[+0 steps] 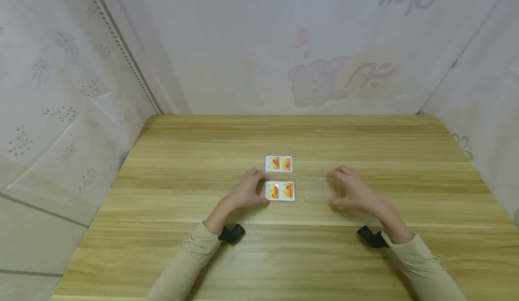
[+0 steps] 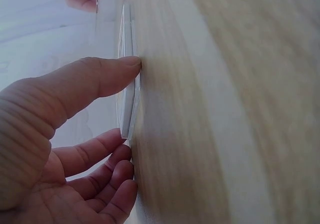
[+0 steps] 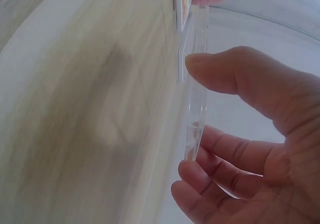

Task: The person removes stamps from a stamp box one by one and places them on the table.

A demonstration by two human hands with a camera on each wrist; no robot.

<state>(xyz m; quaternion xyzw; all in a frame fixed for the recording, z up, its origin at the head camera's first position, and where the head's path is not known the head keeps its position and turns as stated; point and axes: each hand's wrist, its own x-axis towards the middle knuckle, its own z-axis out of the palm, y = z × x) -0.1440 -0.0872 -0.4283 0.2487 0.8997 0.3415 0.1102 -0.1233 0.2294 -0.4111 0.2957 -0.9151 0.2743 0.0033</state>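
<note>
On the table lies a flat white card point(image 1: 279, 192) bearing two orange-yellow pictures, with a clear layer along its edge in the left wrist view. My left hand point(image 1: 242, 193) holds it at its left end, thumb point(image 2: 131, 61) on the near edge and fingertips at the far edge. To its right, my right hand point(image 1: 356, 193) grips a clear plastic cover point(image 3: 196, 111) between thumb and fingers. This see-through cover looks raised off the tabletop. A second, similar card point(image 1: 279, 163) lies just beyond the first, apart from it.
The wood-grain table point(image 1: 194, 148) has rounded far corners. Behind it hangs a pale printed curtain point(image 1: 227, 44), with more patterned cloth point(image 1: 61, 89) at the left side. Black straps point(image 1: 232, 234) sit at both wrists, below beige sleeves.
</note>
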